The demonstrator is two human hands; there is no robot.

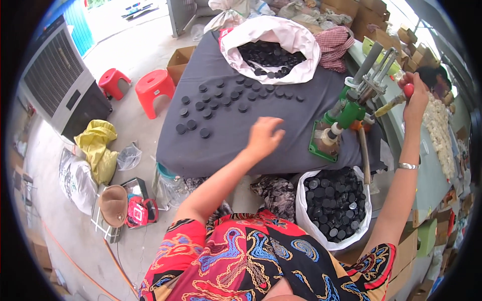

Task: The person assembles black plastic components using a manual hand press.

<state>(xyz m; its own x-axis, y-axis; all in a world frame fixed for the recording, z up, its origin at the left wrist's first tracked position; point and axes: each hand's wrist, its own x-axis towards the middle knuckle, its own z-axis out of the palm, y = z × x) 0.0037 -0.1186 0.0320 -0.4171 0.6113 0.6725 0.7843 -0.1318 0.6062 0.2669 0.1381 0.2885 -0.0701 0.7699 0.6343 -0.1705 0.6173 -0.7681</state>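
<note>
One green lever press (346, 116) — red knob (408, 91) in the curled right hand (416, 95), with a seemingly empty left hand (266, 135), loosely spread, over the surface (216, 153).
Apparently at the lever step — calling for a steady pull, well clear of left fingers. Black discs (226, 102) across the grey-covered surface, more in white sacks (302, 203); red stools (153, 86) and an air cooler (55, 78) at left.

The left forearm (216, 183) crosses the surface's (201, 153) front edge; the left hand (266, 135) is over the surface, back upward, fingers loosely bent. The right arm (404, 200) stretches out past the surface's right edge, the right hand (415, 95) raised, fingers curled.
</note>
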